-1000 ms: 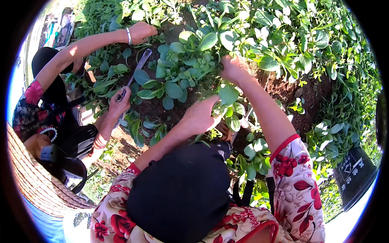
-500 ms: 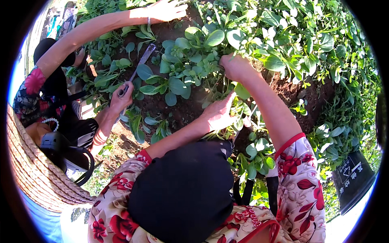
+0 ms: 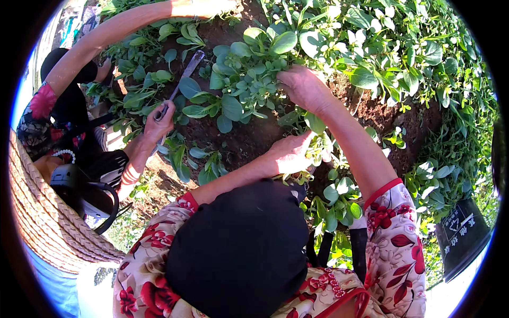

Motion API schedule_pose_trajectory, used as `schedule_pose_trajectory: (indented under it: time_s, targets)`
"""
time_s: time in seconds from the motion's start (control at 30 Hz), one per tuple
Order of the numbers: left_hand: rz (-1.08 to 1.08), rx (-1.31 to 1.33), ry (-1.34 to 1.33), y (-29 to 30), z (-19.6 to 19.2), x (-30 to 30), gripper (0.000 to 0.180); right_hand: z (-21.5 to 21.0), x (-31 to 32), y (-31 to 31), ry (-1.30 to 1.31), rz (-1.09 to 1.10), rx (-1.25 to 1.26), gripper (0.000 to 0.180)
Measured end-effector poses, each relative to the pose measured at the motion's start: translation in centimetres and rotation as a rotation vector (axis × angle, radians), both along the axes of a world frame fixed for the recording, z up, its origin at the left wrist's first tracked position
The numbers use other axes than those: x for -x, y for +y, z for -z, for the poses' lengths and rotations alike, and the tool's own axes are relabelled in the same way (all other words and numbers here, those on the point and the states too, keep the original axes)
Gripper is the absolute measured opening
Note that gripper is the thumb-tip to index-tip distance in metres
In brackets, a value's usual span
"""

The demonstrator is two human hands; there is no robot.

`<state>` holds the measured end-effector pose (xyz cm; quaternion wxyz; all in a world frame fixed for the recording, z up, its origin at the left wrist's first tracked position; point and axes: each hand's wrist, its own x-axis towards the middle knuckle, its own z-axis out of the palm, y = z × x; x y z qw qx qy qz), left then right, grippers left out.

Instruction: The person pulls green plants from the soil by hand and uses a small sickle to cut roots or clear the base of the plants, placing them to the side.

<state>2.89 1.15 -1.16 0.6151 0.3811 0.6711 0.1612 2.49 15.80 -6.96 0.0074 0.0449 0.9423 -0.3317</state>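
Observation:
My left hand (image 3: 290,153) is closed around some small leafy green plants (image 3: 319,148), low over the soil near the middle. Above it, my right hand (image 3: 303,89) reaches into the leaves with its fingers bent and pressed together. Those fingertips touch a clump of small-leaved weeds (image 3: 252,79) growing among broad-leaved greens (image 3: 284,42); exactly what they pinch is hidden by the leaves. Both my forearms come from floral sleeves with red edging.
To the left, a co-worker's hand (image 3: 159,121) holds a narrow flat-bladed metal tool (image 3: 192,64) over the bed. The co-worker's other arm (image 3: 132,27) stretches across the top. A woven straw hat (image 3: 50,212) fills the left edge. A black bin (image 3: 462,241) stands at the right.
My right hand has shifted a little left, toward the small-leaved weeds. My left hand has moved slightly, still closed on its plants. The co-worker's far hand has moved up toward the top edge.

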Motion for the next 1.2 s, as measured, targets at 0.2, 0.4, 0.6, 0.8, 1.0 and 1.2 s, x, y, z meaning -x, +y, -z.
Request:
schedule_pose_trajectory:
  time_s: [0.2, 0.4, 0.6, 0.8, 1.0, 1.2]
  targets:
    - [0.063, 0.019, 0.043, -0.3, 0.7, 0.2, 0.072, -1.4, -0.3, -0.8, -0.395, -0.129, -0.290, 0.007]
    - [0.065, -0.103, 0.066, -0.7, 0.9, -0.3, 0.056, 0.1, -0.6, -3.7, -0.166, 0.011, -0.367, 0.021]
    - [0.178, -0.062, 0.053, -1.7, 3.6, -0.9, 0.045, 1.9, 0.4, -5.8, 0.055, 0.086, -0.341, 0.026]
    - [0.076, -0.102, 0.035, -1.7, 2.5, -0.7, 0.036, 2.8, 0.1, -6.1, -0.132, -0.057, -0.199, 0.026]
    - [0.085, -0.084, 0.057, -1.3, 1.6, -0.4, 0.044, 3.3, 0.2, -5.4, -0.215, -0.016, -0.012, 0.021]
    - [0.058, -0.086, 0.050, -2.1, 2.7, -0.6, 0.041, -1.0, -0.4, -4.4, -0.089, -0.022, 0.021, 0.009]
